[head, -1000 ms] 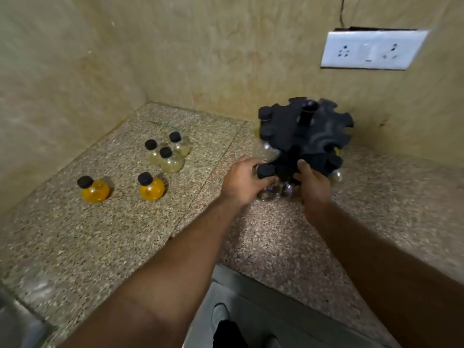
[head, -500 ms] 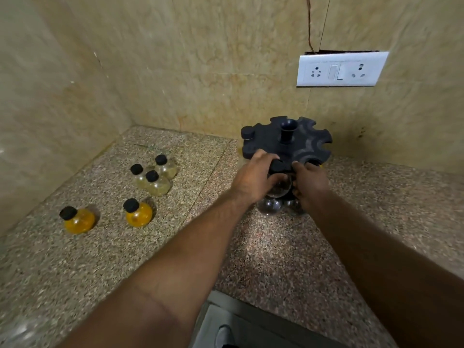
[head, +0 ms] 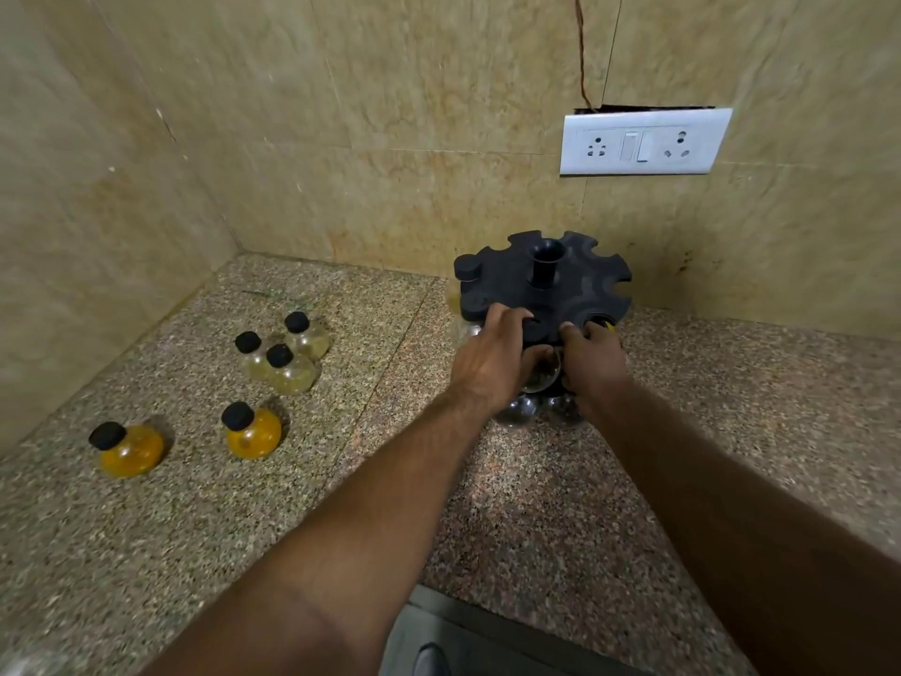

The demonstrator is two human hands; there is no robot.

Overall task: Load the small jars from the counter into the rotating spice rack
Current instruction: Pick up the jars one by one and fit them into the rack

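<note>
Clamped as before at the rack's (head: 507, 280) near edge, both hands have barely shifted. Well left of the rack, five jars (head: 291, 375) sit unmoved. Left hand (head: 490, 365) curls round a clear jar (head: 542, 375) in a near slot; right hand's (head: 595, 370) curled fingers grip the rack's rim beside it

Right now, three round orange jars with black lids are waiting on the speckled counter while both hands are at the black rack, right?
Only two round orange jars with black lids wait on the speckled counter in the head view, not three; three pale yellow jars sit nearby. Left hand and right hand are at the black plastic rack.
</note>
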